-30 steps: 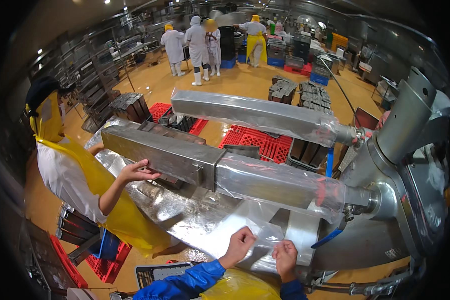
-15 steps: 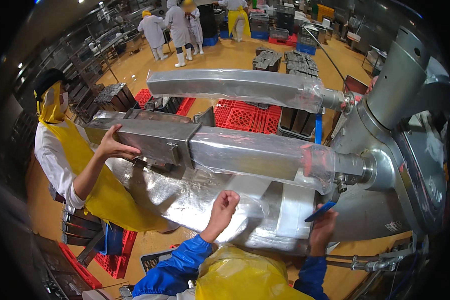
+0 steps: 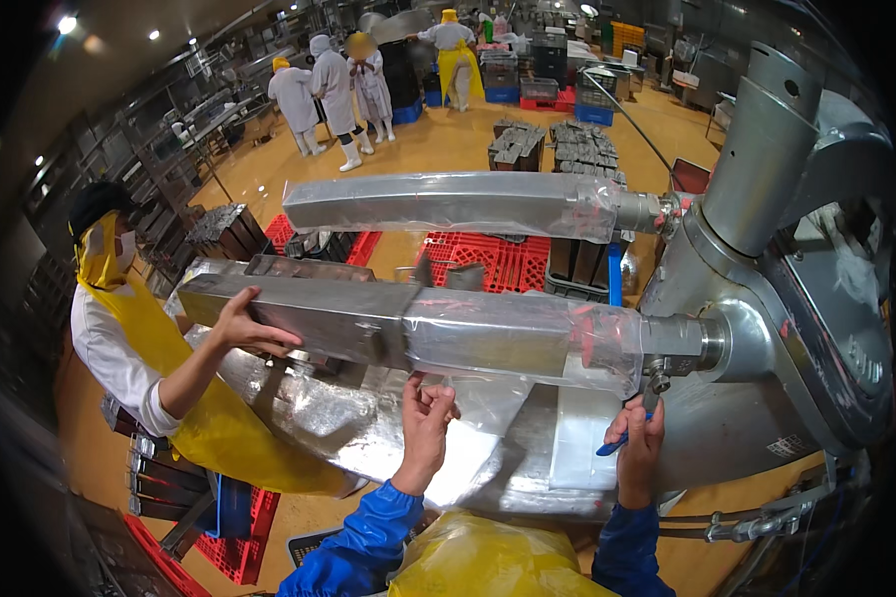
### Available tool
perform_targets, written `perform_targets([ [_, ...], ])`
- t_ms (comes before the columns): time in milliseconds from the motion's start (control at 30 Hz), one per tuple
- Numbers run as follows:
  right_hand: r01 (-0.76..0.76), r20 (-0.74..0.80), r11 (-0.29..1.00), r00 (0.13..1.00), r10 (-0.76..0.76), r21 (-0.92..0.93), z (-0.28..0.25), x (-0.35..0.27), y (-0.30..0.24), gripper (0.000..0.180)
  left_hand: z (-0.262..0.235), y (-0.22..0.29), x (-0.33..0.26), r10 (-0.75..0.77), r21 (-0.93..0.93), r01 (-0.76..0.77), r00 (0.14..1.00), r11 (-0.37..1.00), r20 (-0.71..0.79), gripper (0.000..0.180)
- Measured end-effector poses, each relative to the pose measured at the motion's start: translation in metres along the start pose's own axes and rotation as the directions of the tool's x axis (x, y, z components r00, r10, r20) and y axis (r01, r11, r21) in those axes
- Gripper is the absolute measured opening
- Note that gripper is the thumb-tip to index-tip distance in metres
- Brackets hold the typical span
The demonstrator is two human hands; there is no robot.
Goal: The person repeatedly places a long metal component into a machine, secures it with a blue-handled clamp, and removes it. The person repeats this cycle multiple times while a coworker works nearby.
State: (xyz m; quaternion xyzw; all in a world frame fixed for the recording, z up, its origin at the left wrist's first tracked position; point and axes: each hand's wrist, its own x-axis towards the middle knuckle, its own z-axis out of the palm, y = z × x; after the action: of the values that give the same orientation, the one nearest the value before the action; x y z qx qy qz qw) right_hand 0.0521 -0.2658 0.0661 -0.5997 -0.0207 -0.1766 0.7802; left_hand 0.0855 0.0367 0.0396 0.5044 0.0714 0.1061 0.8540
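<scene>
My left hand [image 3: 428,423] is raised under the joint between a long steel box mold [image 3: 319,316] and the clear plastic film [image 3: 508,336] around the near filling tube. Its fingers are curled together at the film's lower edge; whether they pinch film is hidden. My right hand [image 3: 639,448] grips a blue-handled knife [image 3: 612,447], below the tube's metal valve fitting [image 3: 657,373]. A co-worker in a yellow apron steadies the mold's left end, one hand [image 3: 254,326] on its side. The mold is fitted over the tube's left end.
A second film-covered tube [image 3: 448,204] runs parallel behind. Both join a large steel machine [image 3: 737,249] on the right. Below lies a shiny metal table [image 3: 368,423] with a white sheet [image 3: 582,438]. Red pallets [image 3: 488,261] and stacked molds [image 3: 584,149] stand beyond. Several people work at the back.
My left hand has risen to the lower edge of the mold and film. My right hand has turned the knife, its blade end now up near the valve. The view has tilted slightly.
</scene>
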Motion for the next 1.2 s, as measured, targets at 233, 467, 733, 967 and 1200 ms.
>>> perform_targets([
  [233,0.023,-0.026,0.999,0.999,-0.023,0.022,-0.002,0.001,0.007,0.015,-0.017,-0.031,0.037,0.145,0.257,-0.161,0.986,0.953,0.08,0.044],
  [467,-0.049,-0.055,0.999,0.997,0.05,0.02,0.004,0.003,0.001,0.014,-0.011,-0.112,0.091,0.185,0.845,-0.521,0.824,-0.124,0.535,0.033],
  [733,-0.129,-0.073,0.991,0.989,0.125,-0.046,-0.006,-0.001,0.003,0.017,0.009,-0.139,0.108,0.272,0.849,-0.526,0.812,-0.041,0.516,0.036],
  [967,-0.095,0.004,0.993,0.995,0.095,-0.071,-0.006,0.002,0.002,0.016,0.015,-0.146,0.107,0.269,0.835,-0.549,0.8,-0.032,0.536,0.037],
  [1200,-0.095,-0.008,0.995,0.995,0.095,-0.012,-0.012,0.001,0.008,0.017,0.019,-0.148,0.102,0.262,0.832,-0.555,0.8,-0.019,0.54,0.038],
])
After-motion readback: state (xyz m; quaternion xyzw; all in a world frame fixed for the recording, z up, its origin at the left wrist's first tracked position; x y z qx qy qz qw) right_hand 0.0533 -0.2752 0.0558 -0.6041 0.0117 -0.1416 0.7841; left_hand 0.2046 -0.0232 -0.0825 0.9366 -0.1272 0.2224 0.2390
